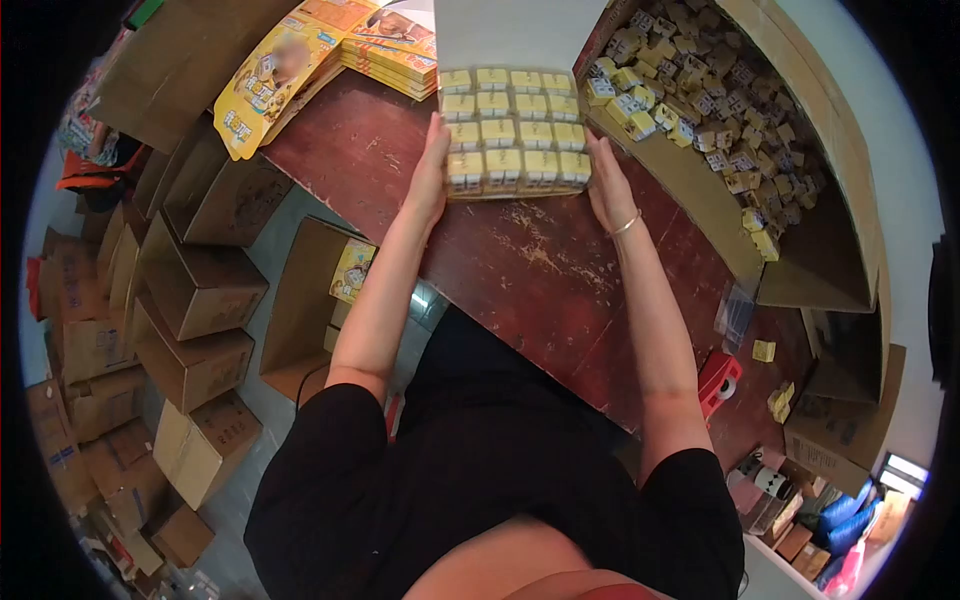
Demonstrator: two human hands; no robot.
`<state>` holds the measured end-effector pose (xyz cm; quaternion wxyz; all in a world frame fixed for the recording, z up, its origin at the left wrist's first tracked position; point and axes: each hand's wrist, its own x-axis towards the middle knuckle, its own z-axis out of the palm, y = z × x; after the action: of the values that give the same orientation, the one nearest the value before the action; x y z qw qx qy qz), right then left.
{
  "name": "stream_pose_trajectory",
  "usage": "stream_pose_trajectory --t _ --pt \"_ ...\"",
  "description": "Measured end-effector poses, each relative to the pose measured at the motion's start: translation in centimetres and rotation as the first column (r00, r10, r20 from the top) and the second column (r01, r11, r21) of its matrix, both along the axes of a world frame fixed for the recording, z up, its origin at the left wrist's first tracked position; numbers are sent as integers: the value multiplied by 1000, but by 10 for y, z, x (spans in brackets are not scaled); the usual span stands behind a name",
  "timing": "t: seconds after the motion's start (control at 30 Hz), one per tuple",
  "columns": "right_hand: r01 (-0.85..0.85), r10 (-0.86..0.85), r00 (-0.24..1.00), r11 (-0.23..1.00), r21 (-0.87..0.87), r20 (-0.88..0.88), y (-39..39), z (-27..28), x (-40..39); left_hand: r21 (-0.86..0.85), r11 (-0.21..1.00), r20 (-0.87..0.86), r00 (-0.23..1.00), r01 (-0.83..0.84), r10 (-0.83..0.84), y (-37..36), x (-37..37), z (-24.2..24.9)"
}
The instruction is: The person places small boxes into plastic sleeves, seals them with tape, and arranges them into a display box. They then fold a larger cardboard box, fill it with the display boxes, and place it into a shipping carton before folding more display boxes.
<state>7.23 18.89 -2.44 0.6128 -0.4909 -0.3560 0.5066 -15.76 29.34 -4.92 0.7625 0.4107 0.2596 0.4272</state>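
Observation:
A carton packed with rows of small yellow-and-white boxes is over the red tabletop, its pale lid panel standing up at the back. My left hand presses against the carton's left side, fingers pointing away from me. On the opposite side, my right hand, with a bracelet at the wrist, lies along the right wall. Between them the two hands grip the carton, with parts of the fingers hidden at its sides.
Right of the worn red table is a large cardboard box of loose small boxes. Printed yellow cartons lie flat at the back left. A red tape dispenser sits near the right edge. Cardboard boxes crowd the left floor.

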Motion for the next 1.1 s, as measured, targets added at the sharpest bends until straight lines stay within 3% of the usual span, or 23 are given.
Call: stream_pose_trajectory --t 0.03,0.13,0.17,0.2,0.27,0.3,0.33,0.37,0.4,0.5,0.57,0.6,0.63,0.67,0.7,0.73,0.77,0.8,0.83,0.9,0.97,1.03,1.1 --pt "-69 69 998 998 7 -1 -23 5 -11 -8 999 8 999 49 -49 -15 -15 8" --pt "-14 11 1000 992 -127 -19 -107 7 -36 -37 990 -11 991 133 -133 -54 -64 20" --pt "74 -80 996 984 -165 -27 -131 1 -36 -82 979 -2 982 188 -188 -60 -77 11" --pt "162 -173 984 965 -208 -33 -147 -9 -35 -113 990 -54 994 88 -94 -68 -78 -2" --pt "253 -264 959 961 -108 -103 -154 -33 -41 -89 992 -14 996 88 -89 -86 -50 12" --pt "342 -335 926 940 9 -173 -156 -41 -43 -13 972 57 971 234 -233 -91 -34 13" --pt "327 -327 944 945 -1 43 -159 -32 -50 5 965 28 964 263 -263 -98 -15 15" --pt "372 -373 923 928 -24 -96 -163 -24 -38 24 956 1 956 292 -293 -106 3 17" --pt "413 -413 881 909 -50 -233 -165 -18 -18 28 948 112 941 318 -319 -104 24 9" --pt "582 -576 812 811 63 -92 -167 -9 44 82 957 125 950 277 -285 -76 91 9" --pt "714 -690 697 694 95 -198 -159 27 74 64 911 215 885 408 -412 -44 128 27" --pt "725 -701 685 683 90 -199 -159 19 114 43 863 256 829 504 -497 -28 143 32" --pt "335 -228 919 883 328 -323 -163 5 164 41 856 253 824 515 -507 -13 155 38" --pt "-90 312 903 810 580 -296 -171 -6 189 138 775 94 770 617 -631 1 162 43" --pt "-78 303 903 812 579 -304 -178 -3 181 211 667 -76 692 714 -717 9 163 46" --pt "176 -133 974 953 246 -184 -183 11 161 252 668 -265 714 700 -648 8 156 48" --pt "490 -485 870 870 -56 85 -191 32 139 353 434 -545 559 829 -624 7 139 63" --pt "88 -65 988 982 -165 137 -206 63 115 360 161 -780 392 919 -489 -2 121 80" --pt "-91 228 719 968 -235 657 -214 58 115 321 163 -808 360 933 -466 -29 100 85" --pt "-57 249 323 968 -243 913 -230 54 47 493 -251 -845 528 833 90 -83 61 86" --pt "50 298 63 952 -302 952 -237 59 -6 456 -312 -824 528 834 207 -123 41 76" --pt "84 196 79 976 -202 977 -237 36 -22 535 -254 -783 586 806 211 -137 41 54" --pt "228 157 -194 967 -111 968 -235 17 -27 597 -257 -637 644 760 425 -144 45 41"
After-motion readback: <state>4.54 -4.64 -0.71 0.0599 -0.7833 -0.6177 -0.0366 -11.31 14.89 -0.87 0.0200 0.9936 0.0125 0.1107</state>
